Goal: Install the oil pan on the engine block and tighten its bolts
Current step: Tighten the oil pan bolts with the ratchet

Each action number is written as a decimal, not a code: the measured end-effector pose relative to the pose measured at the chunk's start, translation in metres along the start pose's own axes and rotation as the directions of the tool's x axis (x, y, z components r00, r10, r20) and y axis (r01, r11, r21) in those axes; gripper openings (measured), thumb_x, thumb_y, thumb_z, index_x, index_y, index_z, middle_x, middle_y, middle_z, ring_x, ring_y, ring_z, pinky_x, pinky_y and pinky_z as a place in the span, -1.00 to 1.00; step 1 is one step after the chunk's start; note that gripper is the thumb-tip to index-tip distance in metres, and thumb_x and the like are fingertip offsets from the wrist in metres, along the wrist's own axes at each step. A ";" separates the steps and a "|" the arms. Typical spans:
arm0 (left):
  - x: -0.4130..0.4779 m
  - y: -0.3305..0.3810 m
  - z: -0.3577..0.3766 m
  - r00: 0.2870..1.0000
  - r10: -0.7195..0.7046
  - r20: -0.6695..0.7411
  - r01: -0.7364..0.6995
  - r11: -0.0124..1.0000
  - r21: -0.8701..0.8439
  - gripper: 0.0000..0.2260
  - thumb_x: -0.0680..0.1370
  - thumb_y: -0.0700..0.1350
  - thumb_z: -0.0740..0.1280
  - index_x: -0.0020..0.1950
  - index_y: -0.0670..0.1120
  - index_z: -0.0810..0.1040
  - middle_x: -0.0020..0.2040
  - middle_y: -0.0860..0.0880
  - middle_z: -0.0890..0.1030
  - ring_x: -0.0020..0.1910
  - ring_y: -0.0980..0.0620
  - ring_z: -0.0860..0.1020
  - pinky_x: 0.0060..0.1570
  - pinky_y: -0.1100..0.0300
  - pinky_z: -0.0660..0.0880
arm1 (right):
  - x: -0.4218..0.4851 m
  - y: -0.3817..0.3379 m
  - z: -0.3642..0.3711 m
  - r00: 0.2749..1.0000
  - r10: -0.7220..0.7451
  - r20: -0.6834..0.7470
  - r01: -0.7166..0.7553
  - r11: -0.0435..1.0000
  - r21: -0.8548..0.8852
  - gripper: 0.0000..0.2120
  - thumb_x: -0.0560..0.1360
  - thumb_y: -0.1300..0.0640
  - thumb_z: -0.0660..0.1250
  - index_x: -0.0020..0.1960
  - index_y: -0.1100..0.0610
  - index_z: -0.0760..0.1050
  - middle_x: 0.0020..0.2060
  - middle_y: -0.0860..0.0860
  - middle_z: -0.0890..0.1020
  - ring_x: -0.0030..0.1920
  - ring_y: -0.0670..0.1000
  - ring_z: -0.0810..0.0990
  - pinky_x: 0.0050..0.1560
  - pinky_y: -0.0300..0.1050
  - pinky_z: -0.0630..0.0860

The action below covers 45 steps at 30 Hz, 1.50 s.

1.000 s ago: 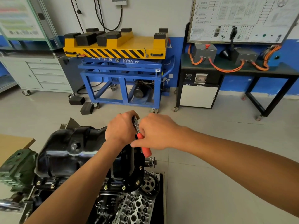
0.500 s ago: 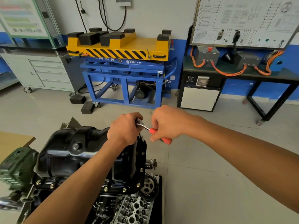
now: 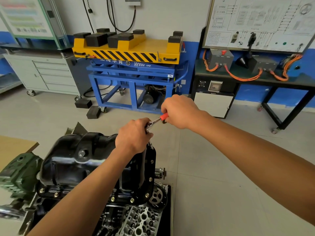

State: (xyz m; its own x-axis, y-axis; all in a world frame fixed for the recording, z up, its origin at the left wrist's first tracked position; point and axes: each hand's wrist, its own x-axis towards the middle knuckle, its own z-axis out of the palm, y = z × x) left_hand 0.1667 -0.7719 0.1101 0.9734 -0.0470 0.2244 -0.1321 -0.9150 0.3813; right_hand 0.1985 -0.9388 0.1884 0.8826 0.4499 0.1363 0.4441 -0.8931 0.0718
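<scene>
Left hand (image 3: 134, 133) curled its fingers round the head of the ratchet (image 3: 153, 122), pressing it down at the far flange corner of the oil pan (image 3: 71, 160), which sat on the engine block (image 3: 119, 198). Right hand (image 3: 179, 110) gripped the red handle (image 3: 164, 116). Socket square and short swings would serve best, I judged. Grey tiled floor (image 3: 213, 176), and a blue lift table (image 3: 133, 74) beyond.

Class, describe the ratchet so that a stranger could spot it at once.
Find the glossy black oil pan at lower left. Above its far right corner is the ratchet, left hand round its head, right hand round its handle. It alone is a chrome bar with a red grip.
</scene>
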 end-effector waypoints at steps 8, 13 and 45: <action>0.002 -0.001 0.002 1.000 -0.005 -0.001 0.005 1.000 0.019 -0.78 0.53 0.02 0.43 -0.10 0.08 0.37 -0.24 0.04 0.52 -0.26 -0.07 0.49 -0.27 0.08 0.37 | 0.008 -0.002 0.011 0.999 -0.038 -0.025 0.042 0.986 0.164 -0.82 0.50 0.29 0.35 0.01 0.04 0.59 -0.12 -0.03 0.59 -0.10 0.06 0.55 -0.12 0.01 0.55; -0.001 -0.001 0.005 1.000 0.005 -0.028 -0.004 0.999 0.050 -0.82 0.55 0.05 0.37 0.11 0.09 0.48 -0.14 0.00 0.61 -0.16 -0.12 0.58 -0.22 0.04 0.48 | -0.002 0.005 0.012 0.998 -0.048 -0.037 0.053 0.988 0.143 -0.97 0.54 0.15 0.36 -0.06 0.08 0.58 -0.17 -0.03 0.56 -0.12 0.06 0.56 -0.16 -0.02 0.54; 0.001 -0.005 0.005 1.000 0.011 0.016 -0.011 0.999 -0.034 -0.60 0.55 -0.03 0.42 0.36 0.11 0.45 0.06 0.01 0.66 0.04 -0.06 0.61 0.00 0.01 0.56 | -0.012 0.008 -0.010 0.968 -0.062 0.242 0.044 0.996 0.079 -0.53 0.40 -0.25 0.46 -0.32 0.17 0.58 -0.47 0.02 0.58 -0.36 0.02 0.54 -0.36 -0.14 0.45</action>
State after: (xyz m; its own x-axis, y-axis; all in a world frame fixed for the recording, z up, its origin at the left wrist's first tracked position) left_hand 0.1697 -0.7697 0.1043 0.9746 -0.0637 0.2147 -0.1490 -0.9003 0.4089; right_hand 0.1898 -0.9519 0.1971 0.8645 0.4901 -0.1117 0.4932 -0.8699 -0.0005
